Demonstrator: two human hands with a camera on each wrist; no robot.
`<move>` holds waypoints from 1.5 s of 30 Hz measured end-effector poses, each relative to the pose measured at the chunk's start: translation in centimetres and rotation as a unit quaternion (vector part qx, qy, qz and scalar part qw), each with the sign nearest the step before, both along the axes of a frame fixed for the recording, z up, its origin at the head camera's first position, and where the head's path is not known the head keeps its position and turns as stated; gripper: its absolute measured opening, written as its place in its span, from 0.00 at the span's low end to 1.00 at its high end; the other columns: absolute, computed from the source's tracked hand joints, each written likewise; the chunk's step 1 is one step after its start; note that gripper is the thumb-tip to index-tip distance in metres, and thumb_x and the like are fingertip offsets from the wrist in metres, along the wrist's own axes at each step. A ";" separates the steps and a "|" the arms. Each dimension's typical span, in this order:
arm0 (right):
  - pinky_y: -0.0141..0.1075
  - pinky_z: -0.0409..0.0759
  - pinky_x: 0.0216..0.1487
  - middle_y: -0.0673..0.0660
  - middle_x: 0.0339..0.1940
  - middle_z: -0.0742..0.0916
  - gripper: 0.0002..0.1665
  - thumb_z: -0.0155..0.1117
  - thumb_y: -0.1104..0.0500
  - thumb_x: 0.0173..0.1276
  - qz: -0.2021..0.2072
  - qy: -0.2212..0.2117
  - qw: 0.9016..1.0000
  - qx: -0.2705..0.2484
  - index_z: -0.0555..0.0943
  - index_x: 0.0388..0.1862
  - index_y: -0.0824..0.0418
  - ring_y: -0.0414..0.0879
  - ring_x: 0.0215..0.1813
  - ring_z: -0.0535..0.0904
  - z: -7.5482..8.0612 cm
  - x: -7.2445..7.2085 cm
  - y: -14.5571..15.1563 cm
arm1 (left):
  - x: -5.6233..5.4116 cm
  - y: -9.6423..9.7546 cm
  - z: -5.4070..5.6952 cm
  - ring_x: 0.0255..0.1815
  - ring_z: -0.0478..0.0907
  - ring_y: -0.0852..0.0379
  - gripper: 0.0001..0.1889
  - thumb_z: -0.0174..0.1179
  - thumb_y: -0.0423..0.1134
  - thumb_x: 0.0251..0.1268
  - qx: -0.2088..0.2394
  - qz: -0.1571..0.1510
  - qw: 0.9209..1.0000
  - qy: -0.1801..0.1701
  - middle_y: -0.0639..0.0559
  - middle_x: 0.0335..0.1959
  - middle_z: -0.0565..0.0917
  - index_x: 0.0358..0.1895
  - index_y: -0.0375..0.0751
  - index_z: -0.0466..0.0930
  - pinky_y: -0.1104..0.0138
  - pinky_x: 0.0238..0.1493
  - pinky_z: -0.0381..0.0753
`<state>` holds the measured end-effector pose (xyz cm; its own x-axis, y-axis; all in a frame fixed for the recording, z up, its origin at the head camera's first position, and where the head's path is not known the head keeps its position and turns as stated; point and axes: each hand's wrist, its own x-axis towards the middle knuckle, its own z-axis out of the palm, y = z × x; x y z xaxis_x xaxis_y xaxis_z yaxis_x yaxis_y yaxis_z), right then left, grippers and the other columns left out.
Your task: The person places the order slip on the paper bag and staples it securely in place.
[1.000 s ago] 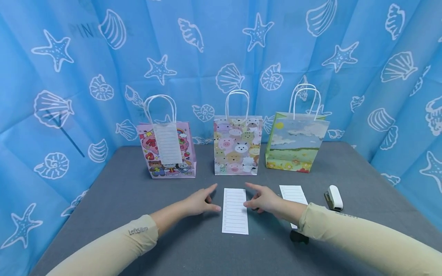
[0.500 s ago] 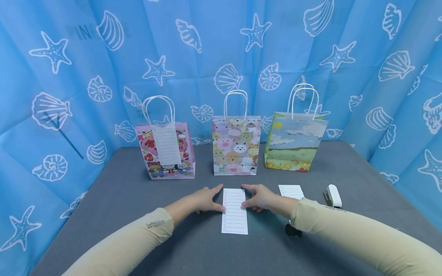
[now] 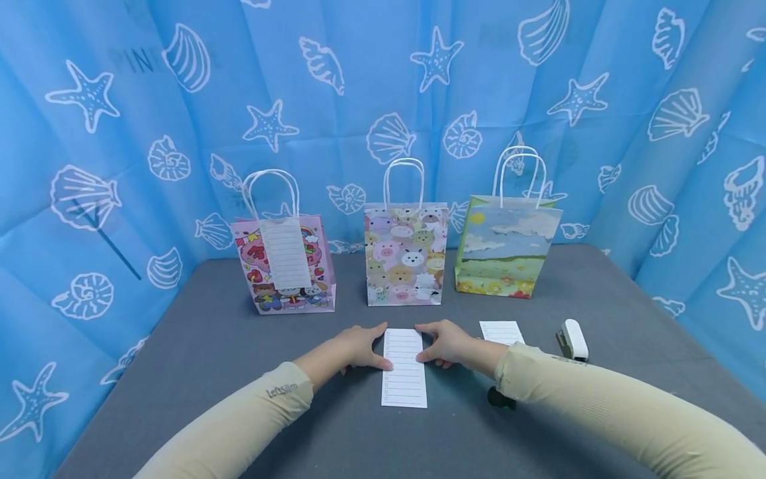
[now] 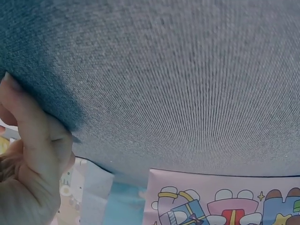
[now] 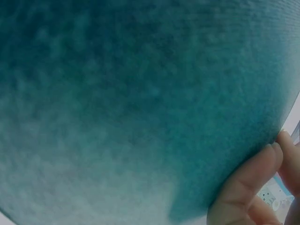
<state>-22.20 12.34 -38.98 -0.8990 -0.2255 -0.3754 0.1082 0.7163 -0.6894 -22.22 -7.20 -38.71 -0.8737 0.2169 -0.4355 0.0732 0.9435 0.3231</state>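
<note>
A white lined paper slip with small checkboxes lies on the grey cloth between my two hands. My left hand is at its left side, thumb tip over the edge and index finger reaching to the top left corner. At the opposite side is my right hand, index finger at the top right corner and thumb tip lower on the edge. A wide gap shows between thumb and index finger on each hand. In the left wrist view part of the left hand appears; the right wrist view catches the right fingers.
Behind the slip stand three paper bags: a pink cartoon one with a lined slip on its front, an animal-print one, and a landscape one. A second slip, a white stapler and a small black object lie at right.
My left hand has moved right to the slip, and its thumb now overlaps the edge. My right hand has shifted slightly left along the opposite edge. The slip stays flat in place.
</note>
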 end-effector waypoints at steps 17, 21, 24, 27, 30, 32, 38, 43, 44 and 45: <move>0.33 0.74 0.22 0.57 0.37 0.79 0.33 0.74 0.66 0.57 -0.011 0.030 0.999 0.003 0.78 0.63 0.61 0.45 0.22 0.74 -0.5 0.0 -0.5 | -0.3 -0.4 -0.2 0.27 0.75 0.55 0.35 0.68 0.48 0.60 0.083 -0.037 0.996 0.017 0.44 0.59 0.75 0.70 0.47 0.68 0.64 0.26 0.74; 0.34 0.74 0.21 0.57 0.35 0.79 0.32 0.74 0.67 0.56 0.001 0.038 0.999 0.015 0.78 0.62 0.62 0.45 0.22 0.74 -0.5 -0.1 -0.8 | -0.4 -0.4 -0.5 0.23 0.74 0.56 0.29 0.68 0.42 0.61 0.135 -0.015 0.990 0.023 0.44 0.52 0.77 0.65 0.42 0.73 0.66 0.22 0.71; 0.34 0.74 0.20 0.56 0.30 0.79 0.29 0.74 0.68 0.56 0.011 0.046 0.999 0.021 0.79 0.58 0.62 0.46 0.23 0.74 -0.4 -0.1 -1.0 | -0.5 -0.2 -0.8 0.23 0.75 0.55 0.24 0.69 0.40 0.60 0.157 -0.001 0.987 0.033 0.45 0.43 0.79 0.59 0.40 0.75 0.66 0.21 0.72; 0.34 0.74 0.20 0.56 0.28 0.78 0.23 0.73 0.69 0.56 0.011 0.048 0.999 0.020 0.80 0.51 0.62 0.46 0.23 0.74 -0.4 0.0 -1.0 | -0.5 0.1 -0.8 0.22 0.74 0.55 0.19 0.69 0.38 0.59 0.166 0.014 0.985 0.036 0.47 0.32 0.78 0.51 0.38 0.76 0.66 0.19 0.72; 0.34 0.73 0.19 0.56 0.26 0.78 0.19 0.73 0.69 0.56 0.010 0.050 0.999 0.017 0.78 0.45 0.61 0.46 0.22 0.74 -0.5 -0.1 -0.9 | -0.4 0.4 -0.7 0.20 0.73 0.56 0.14 0.70 0.36 0.59 0.174 0.036 0.984 0.035 0.48 0.24 0.75 0.41 0.38 0.74 0.67 0.18 0.71; 0.34 0.72 0.19 0.56 0.25 0.78 0.17 0.73 0.68 0.56 0.010 0.049 0.999 0.016 0.77 0.42 0.60 0.46 0.22 0.73 -0.4 -0.1 -0.9 | -0.4 0.5 -0.6 0.18 0.72 0.58 0.13 0.69 0.34 0.59 0.191 0.052 0.980 0.028 0.49 0.23 0.74 0.38 0.38 0.72 0.68 0.17 0.70; 0.33 0.71 0.18 0.56 0.25 0.78 0.19 0.73 0.67 0.57 0.013 0.037 0.999 0.022 0.76 0.45 0.61 0.45 0.21 0.73 0.0 -0.3 -0.8 | -0.2 1.0 -0.7 0.11 0.72 0.61 0.11 0.64 0.25 0.59 0.258 0.090 0.962 0.003 0.48 0.21 0.77 0.38 0.36 0.70 0.70 0.13 0.68; 0.34 0.73 0.20 0.56 0.25 0.80 0.23 0.72 0.64 0.59 0.007 0.023 1.000 0.020 0.75 0.51 0.64 0.45 0.21 0.75 0.3 -0.4 -0.5 | 0.3 1.2 -0.5 0.11 0.72 0.61 0.12 0.64 0.24 0.59 0.275 0.090 0.957 0.010 0.49 0.22 0.76 0.38 0.37 0.69 0.70 0.14 0.66; 0.34 0.74 0.20 0.56 0.25 0.81 0.23 0.72 0.63 0.60 0.002 0.021 1.000 0.016 0.74 0.53 0.65 0.45 0.21 0.75 0.4 -0.4 -0.4 | 0.4 1.2 -0.5 0.12 0.73 0.61 0.12 0.64 0.24 0.59 0.278 0.090 0.956 0.013 0.49 0.22 0.76 0.38 0.37 0.69 0.70 0.14 0.66; 0.35 0.74 0.21 0.56 0.25 0.81 0.24 0.71 0.62 0.61 -0.003 0.020 1.000 0.012 0.74 0.54 0.65 0.45 0.21 0.75 0.4 -0.4 -0.3 | 0.5 1.2 -0.4 0.12 0.73 0.60 0.12 0.64 0.24 0.59 0.282 0.090 0.955 0.015 0.49 0.22 0.75 0.38 0.37 0.69 0.70 0.14 0.65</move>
